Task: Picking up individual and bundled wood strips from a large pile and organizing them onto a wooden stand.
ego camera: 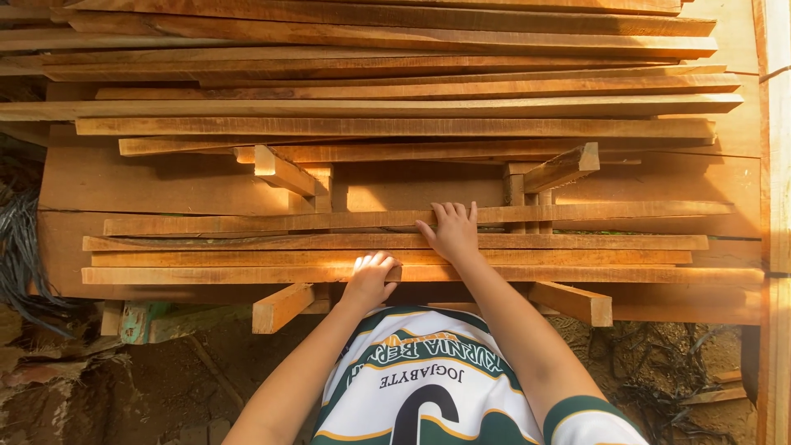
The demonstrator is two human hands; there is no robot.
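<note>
Long reddish-brown wooden planks lie side by side across short cross sticks. My left hand (371,276) curls over the edge of the nearest plank (206,274), fingers wrapped on it. My right hand (451,231) lies flat with fingers spread on the planks a little farther in, its fingertips reaching the plank (247,222) at the far side of this near row. Both arms reach forward over my white and green jersey.
A second, higher stack of planks (395,107) fills the back. Short cross sticks (280,306) (573,302) jut out under the near row. Wide boards (165,185) lie beneath. A vertical board (774,206) stands at the right edge. Dirt ground and dark debris (25,247) lie at the left.
</note>
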